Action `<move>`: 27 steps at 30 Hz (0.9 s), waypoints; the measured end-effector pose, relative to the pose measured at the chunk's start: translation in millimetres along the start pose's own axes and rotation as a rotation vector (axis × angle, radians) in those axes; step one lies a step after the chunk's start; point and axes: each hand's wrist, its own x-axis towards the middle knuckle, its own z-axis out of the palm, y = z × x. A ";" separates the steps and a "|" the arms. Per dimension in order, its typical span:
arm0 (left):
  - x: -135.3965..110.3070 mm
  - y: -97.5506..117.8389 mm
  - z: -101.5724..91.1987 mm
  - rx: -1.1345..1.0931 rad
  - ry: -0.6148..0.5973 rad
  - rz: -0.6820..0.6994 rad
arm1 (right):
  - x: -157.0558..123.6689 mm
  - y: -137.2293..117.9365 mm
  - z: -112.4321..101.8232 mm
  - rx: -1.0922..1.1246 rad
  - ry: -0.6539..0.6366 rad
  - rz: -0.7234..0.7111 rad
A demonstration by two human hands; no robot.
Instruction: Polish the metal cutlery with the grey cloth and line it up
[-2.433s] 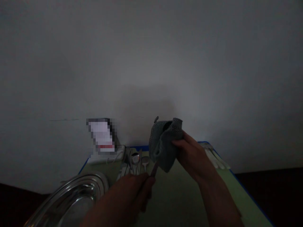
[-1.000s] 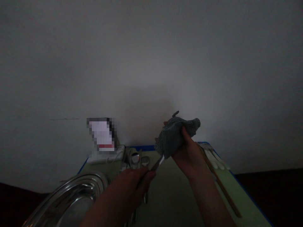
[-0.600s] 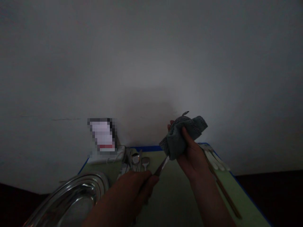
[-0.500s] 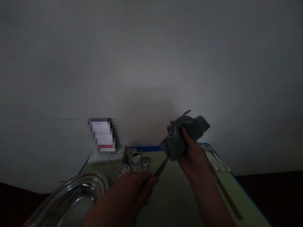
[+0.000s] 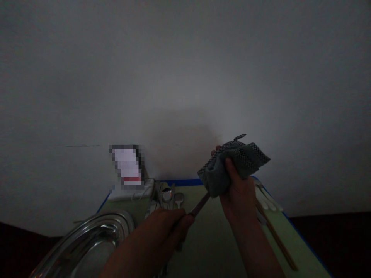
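Gripping a slim, dark-looking metal utensil [image 5: 200, 204] in a closed left hand [image 5: 171, 226], slanting between 1 and 2 o'clock into a grey-green cloth with black-and-white checked trim [image 5: 218, 175], bunched in a gripping right hand [image 5: 239, 195]. Can't tell what kind, tbh. Also seeing silver spoons [image 5: 167, 194] on the pale green worktop [image 5: 211, 235] at 8 o'clock from the cloth, plus a shiny steel basin [image 5: 122, 222] farther out that way and thin brown sticks [image 5: 277, 240] around 5.

There are two hands [image 5: 165, 227] [image 5: 239, 191], one cloth [image 5: 222, 170], one held utensil [image 5: 200, 204].
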 end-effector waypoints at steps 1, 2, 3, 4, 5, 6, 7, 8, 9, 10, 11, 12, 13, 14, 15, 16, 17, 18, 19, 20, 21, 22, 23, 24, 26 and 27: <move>0.1 -0.7 -0.1 0.004 0.008 0.003 | 0.1 0.1 0.0 0.003 -0.003 0.016; 0.4 -1.7 0.0 0.005 0.017 0.004 | 0.5 0.4 -0.3 0.004 -0.004 0.027; 0.9 -3.1 0.3 0.001 0.037 0.003 | 1.0 0.7 -1.0 0.004 -0.002 0.032; 1.5 -5.1 1.1 -0.011 0.073 -0.003 | 1.6 0.9 -1.8 0.001 0.002 0.031; 2.1 -7.3 2.2 -0.028 0.118 -0.014 | 2.3 0.9 -2.6 -0.002 0.009 0.027; 2.8 -9.8 3.5 -0.049 0.169 -0.031 | 3.1 0.8 -3.4 -0.004 0.016 0.021; 3.4 -12.2 4.9 -0.071 0.229 -0.051 | 3.9 0.5 -4.1 -0.002 0.024 0.013; 3.8 -14.3 6.1 -0.090 0.283 -0.070 | 4.7 0.0 -4.5 0.002 0.034 0.002; 3.9 -15.6 6.9 -0.106 0.328 -0.084 | 5.3 -0.4 -4.5 0.007 0.047 -0.009; 3.8 -16.1 7.1 -0.116 0.357 -0.088 | 5.9 -0.8 -4.2 0.014 0.063 -0.017; 3.4 -15.5 6.5 -0.119 0.366 -0.077 | 6.3 -1.0 -3.7 0.022 0.080 -0.021; 2.8 -13.8 5.3 -0.119 0.356 -0.057 | 6.5 -1.0 -2.9 0.033 0.096 -0.021; 1.9 -11.2 3.5 -0.115 0.330 -0.034 | 6.5 -0.7 -2.1 0.045 0.109 -0.015; 0.9 -7.9 1.3 -0.112 0.301 -0.013 | 6.3 -0.2 -1.4 0.058 0.114 -0.006; -0.2 -4.4 -1.0 -0.107 0.276 0.001 | 6.0 0.7 -0.8 0.069 0.113 0.005; -1.2 -0.9 -3.0 -0.100 0.252 0.009 | 5.5 1.8 -0.5 0.075 0.113 0.015; -2.1 1.9 -4.7 -0.092 0.236 0.011 | 4.7 3.2 -0.2 0.070 0.112 0.029; -2.7 3.8 -5.7 -0.084 0.228 0.010 | 3.7 5.0 0.0 0.057 0.108 0.043; -2.9 4.6 -6.1 -0.075 0.224 0.006 | 2.2 7.0 0.3 0.040 0.107 0.057; -2.5 4.2 -5.7 -0.067 0.223 0.000 | 0.3 9.4 0.7 0.026 0.106 0.071; -1.4 2.7 -4.8 -0.057 0.223 -0.010 | -2.1 12.0 1.4 0.017 0.100 0.091; 0.1 0.5 -3.3 -0.047 0.223 -0.025 | -4.9 14.9 2.4 0.013 0.088 0.109; 2.1 -2.0 -1.4 -0.035 0.221 -0.041 | -8.1 17.8 3.6 0.011 0.072 0.128; 4.2 -4.3 0.5 -0.023 0.211 -0.048 | -11.5 20.6 5.1 0.004 0.055 0.150; 7.9 -7.0 3.8 -0.002 0.167 -0.037 | -17.9 25.2 8.0 -0.027 0.013 0.203; 9.0 -7.0 4.7 0.004 0.140 -0.024 | -20.2 26.7 9.1 -0.041 -0.007 0.228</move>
